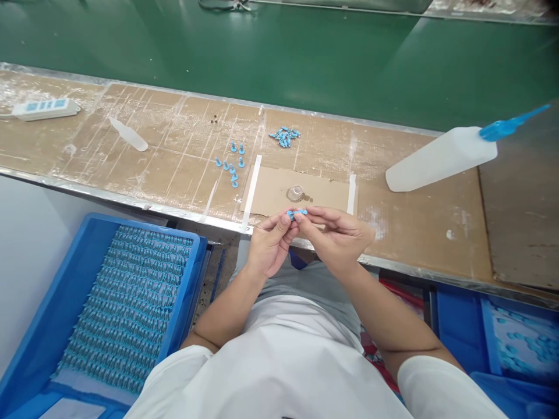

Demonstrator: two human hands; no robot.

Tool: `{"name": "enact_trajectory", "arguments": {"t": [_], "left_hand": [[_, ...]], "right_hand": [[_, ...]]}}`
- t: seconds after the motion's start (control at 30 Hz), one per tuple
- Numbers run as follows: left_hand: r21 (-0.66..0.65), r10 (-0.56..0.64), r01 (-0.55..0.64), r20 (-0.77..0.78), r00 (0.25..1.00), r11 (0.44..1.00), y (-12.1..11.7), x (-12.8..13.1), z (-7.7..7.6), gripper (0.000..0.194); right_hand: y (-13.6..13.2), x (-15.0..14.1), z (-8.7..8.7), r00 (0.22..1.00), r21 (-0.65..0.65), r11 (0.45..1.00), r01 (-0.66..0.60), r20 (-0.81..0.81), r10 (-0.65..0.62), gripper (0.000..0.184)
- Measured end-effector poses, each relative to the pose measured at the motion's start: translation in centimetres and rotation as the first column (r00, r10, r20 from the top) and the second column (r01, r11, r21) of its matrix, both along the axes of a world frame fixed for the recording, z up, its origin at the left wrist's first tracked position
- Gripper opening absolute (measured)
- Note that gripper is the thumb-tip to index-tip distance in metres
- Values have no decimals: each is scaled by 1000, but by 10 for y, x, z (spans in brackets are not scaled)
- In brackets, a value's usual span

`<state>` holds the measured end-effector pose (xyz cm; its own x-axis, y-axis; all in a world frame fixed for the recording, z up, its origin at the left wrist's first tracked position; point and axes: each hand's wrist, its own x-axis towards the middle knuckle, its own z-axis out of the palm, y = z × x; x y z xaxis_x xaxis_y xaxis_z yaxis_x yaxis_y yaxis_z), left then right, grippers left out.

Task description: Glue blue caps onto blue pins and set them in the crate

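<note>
My left hand (271,240) and my right hand (334,234) meet at the bench's front edge, fingers closed on one small blue plastic part (297,213) between them. Its exact kind is too small to make out. Just beyond lies a taped cardboard sheet (273,195) bearing a little clear round cup (296,193) with dark wet spots beside it. Farther back is a pile of small blue pieces (286,137). To the left, several blue parts with round bases (232,167) stand upright in a loose group.
At right a large white bottle (441,160) with a blue nozzle leans over. A small clear bottle (128,134) and a power strip (46,109) lie left. Below left, a blue crate (94,216) holds rows of blue parts; another blue bin (460,326) sits lower right. Behind runs a green belt (279,58).
</note>
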<state>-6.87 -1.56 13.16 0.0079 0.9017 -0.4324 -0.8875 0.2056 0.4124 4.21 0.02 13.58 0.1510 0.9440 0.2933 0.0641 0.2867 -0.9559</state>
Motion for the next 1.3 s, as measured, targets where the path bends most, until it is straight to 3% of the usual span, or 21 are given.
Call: {"name": "enact_trajectory", "arguments": {"t": [0.13,0.4,0.67,0.77,1.0,1.13,1.3], "left_hand": [[27,-10,10,-19,1000,1000,-1,-1,0,28],[10,-46,47,-51,998,999,-3,0,4,32],[-11,-58,58,-27,998,998,-4,0,5,31],[-4,-70,70,-27,997,998,-4,0,5,33],[-13,-105,105,-62,993,994,-4,1,5,38],[-25,-147,146,-45,988,989,-4,3,6,45],[75,-154,155,-17,988,985,-7,3,4,44]], "right_hand": [[1,0,1,1000,27,1000,-11,12,11,30],[7,2,-1,993,224,974,-45,113,19,30],[11,3,-5,998,251,967,-43,51,31,20],[14,6,-1,998,220,974,-59,8,59,20],[15,13,10,968,-54,968,-244,-74,240,33],[16,12,10,948,-56,952,-299,-126,291,31],[15,8,12,911,-2,924,-382,-172,376,20]]}}
